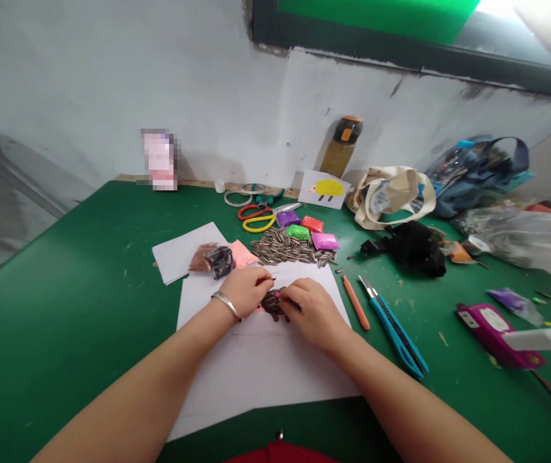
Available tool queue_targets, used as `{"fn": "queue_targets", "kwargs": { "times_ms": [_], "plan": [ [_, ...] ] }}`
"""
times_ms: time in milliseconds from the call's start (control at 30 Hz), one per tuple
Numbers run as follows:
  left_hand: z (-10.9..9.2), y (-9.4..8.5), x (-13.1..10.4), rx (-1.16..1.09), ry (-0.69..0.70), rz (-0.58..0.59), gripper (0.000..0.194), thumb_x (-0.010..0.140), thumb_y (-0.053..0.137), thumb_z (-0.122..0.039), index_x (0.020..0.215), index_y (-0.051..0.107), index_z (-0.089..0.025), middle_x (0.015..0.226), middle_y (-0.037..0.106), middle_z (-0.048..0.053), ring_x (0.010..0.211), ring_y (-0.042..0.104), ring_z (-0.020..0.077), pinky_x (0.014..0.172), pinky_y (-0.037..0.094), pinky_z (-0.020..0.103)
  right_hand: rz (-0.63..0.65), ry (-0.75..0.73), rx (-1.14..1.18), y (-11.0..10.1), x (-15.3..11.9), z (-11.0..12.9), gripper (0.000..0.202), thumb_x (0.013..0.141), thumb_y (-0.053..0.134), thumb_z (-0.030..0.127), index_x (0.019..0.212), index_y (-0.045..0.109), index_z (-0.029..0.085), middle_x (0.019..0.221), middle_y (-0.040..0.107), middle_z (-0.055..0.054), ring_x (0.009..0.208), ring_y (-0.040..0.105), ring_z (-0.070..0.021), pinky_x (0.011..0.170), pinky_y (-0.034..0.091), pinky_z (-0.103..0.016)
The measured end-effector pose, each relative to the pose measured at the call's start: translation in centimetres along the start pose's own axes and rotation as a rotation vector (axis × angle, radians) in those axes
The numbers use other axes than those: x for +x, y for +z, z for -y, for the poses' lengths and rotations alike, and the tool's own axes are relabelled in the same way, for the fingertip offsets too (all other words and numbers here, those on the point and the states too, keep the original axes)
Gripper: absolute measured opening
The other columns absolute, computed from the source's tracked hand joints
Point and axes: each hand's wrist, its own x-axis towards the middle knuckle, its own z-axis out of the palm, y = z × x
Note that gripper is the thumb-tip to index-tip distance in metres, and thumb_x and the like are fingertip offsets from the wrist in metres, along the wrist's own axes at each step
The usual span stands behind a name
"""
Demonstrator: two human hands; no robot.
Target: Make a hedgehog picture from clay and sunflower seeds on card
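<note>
A small clay figure [273,303] covered in dark striped seeds lies on white paper [275,366], with a bit of pink and brown showing at its edges. My left hand [245,289], wearing a silver bangle, pinches a tiny dark piece [274,278] just above the figure. My right hand [311,307] has its fingers closed at the figure's right side, beside a small pink dot [278,294]; the fingertips partly cover the figure. Behind the hands is a heap of sunflower seeds [287,247]. Bags of brown clay [202,257] and black clay [220,262] rest near my left hand.
Purple, red, green and pink clay packs [325,241] lie by the seeds. Scissors [260,222], an orange tool [356,302] and a blue utility knife [395,331] are around the paper. A hedgehog drawing [324,189], bottle [341,146], bags [391,196] and glue gun [497,334] stand farther off.
</note>
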Motion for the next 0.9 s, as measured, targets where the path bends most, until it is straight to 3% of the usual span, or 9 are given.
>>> {"fn": "queue_targets", "kwargs": {
  "times_ms": [367,567,900],
  "plan": [
    [0.19,0.06,-0.03,-0.017,-0.001,-0.005,0.024,0.081,0.046,-0.028,0.078,0.069,-0.022,0.075,0.069,-0.001,0.071,0.060,0.0155,0.065,0.040,0.025,0.013,-0.042,0.107,-0.21,-0.23,0.21,0.024,0.086,0.047,0.011,0.081,0.068,0.021,0.077,0.064,-0.003,0.076,0.054,-0.0163,0.072,0.040,-0.028],
    [0.17,0.00,-0.03,-0.014,0.004,-0.008,0.024,0.081,0.046,-0.028,0.077,0.069,-0.022,0.072,0.068,-0.001,0.071,0.060,0.0155,0.066,0.041,0.025,0.000,-0.016,0.065,-0.55,-0.25,0.09,0.021,0.088,0.046,0.015,0.089,0.067,0.021,0.076,0.064,-0.003,0.075,0.053,-0.0166,0.071,0.038,-0.029],
    [0.24,0.06,-0.04,-0.013,-0.004,-0.005,0.024,0.081,0.046,-0.028,0.078,0.069,-0.022,0.075,0.069,-0.001,0.072,0.061,0.0158,0.065,0.041,0.025,0.024,-0.046,0.046,-0.30,-0.35,0.09,0.021,0.086,0.049,0.015,0.082,0.069,0.020,0.080,0.061,-0.005,0.077,0.052,-0.0166,0.072,0.039,-0.029]
  ]
}}
